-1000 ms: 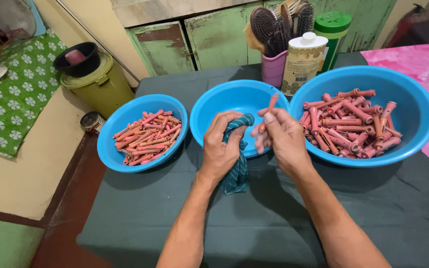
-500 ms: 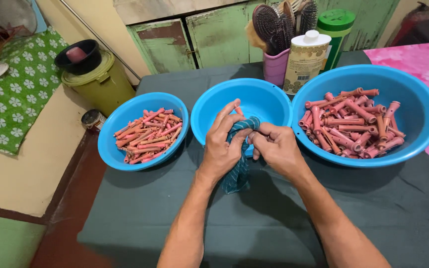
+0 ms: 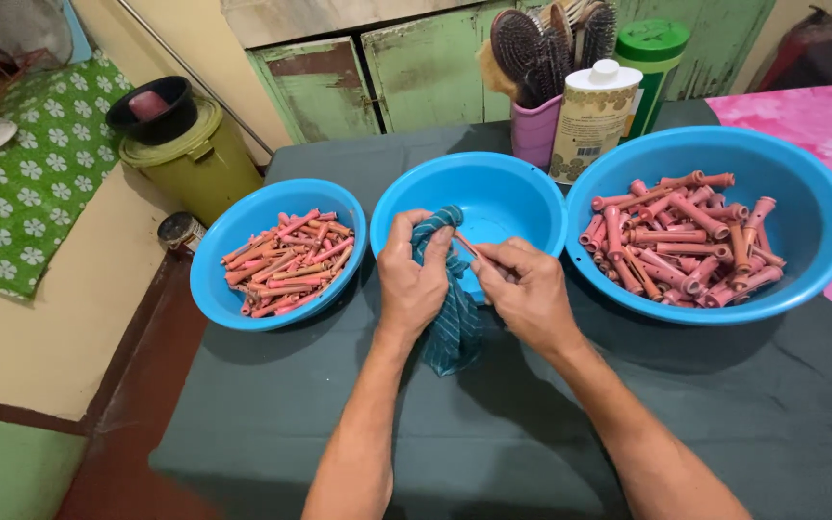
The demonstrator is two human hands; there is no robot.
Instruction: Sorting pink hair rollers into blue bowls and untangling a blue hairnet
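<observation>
Teal cloth (image 3: 450,308) now bunched in left hand (image 3: 414,284), right hand (image 3: 529,294) apparently pinching pink roller (image 3: 469,249)

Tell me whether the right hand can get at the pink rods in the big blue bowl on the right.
Probably yes: the large blue plastic bowl is open-topped beside the right hand, nothing between, though that hand holds a thin pink rod.

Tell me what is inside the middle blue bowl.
The middle blue plastic bowl shows only bare blue floor. Its near part is covered by the left hand, right hand and teal striped cloth.
</observation>
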